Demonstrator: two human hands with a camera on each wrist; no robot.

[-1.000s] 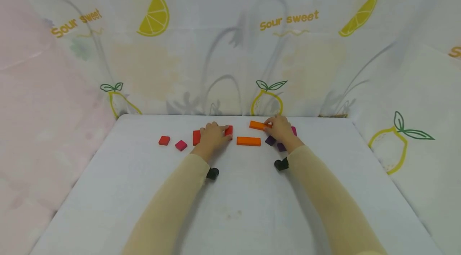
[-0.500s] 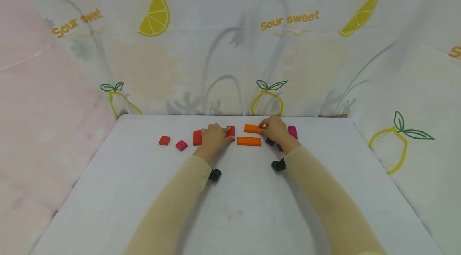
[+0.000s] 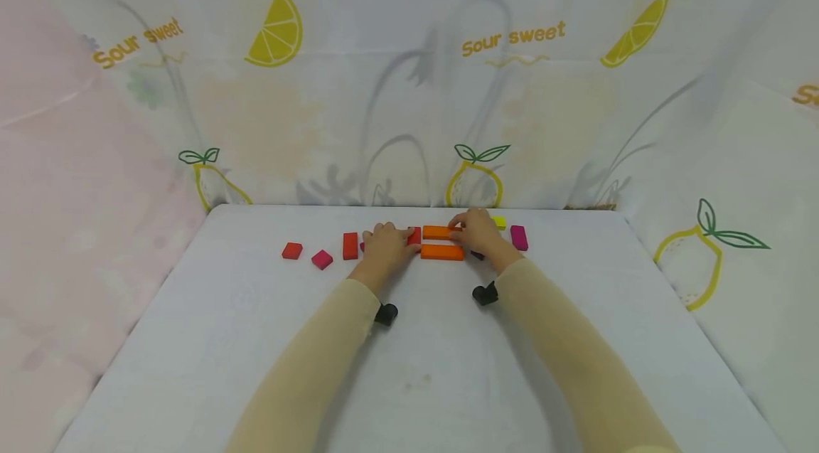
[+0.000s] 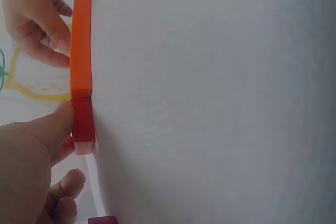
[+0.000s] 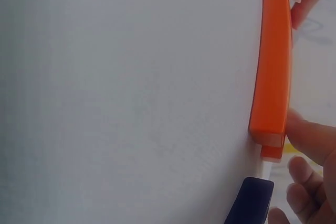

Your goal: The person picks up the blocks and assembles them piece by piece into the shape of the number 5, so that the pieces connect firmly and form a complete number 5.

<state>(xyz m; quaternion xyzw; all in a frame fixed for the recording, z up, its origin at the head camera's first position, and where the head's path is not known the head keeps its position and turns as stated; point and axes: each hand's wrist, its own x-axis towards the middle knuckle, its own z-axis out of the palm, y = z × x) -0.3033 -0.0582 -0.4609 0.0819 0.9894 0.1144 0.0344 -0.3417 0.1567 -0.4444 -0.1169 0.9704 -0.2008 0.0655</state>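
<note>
My left hand (image 3: 386, 248) pinches a red block (image 3: 415, 234) between thumb and fingers. In the left wrist view that red block (image 4: 83, 121) stands end to end with an orange block (image 4: 81, 45). With thumb and finger, my right hand (image 3: 480, 231) pinches the right end of the rear orange block (image 3: 436, 232). The front orange block (image 3: 441, 252) lies parallel just before it, both left ends right at the red block. In the right wrist view the front orange block (image 5: 271, 61) hides most of the rear one.
Left of my left hand lie a red block (image 3: 350, 245), a small red block (image 3: 292, 250) and a small pink block (image 3: 322, 259). A yellow block (image 3: 499, 222) and a magenta block (image 3: 519, 237) lie to the right. A dark block (image 5: 251, 200) is near my right hand.
My right hand has slid the rear orange block left, behind the front one and up to the red block. My left hand has shifted slightly right with the red block. The yellow block shows more.
</note>
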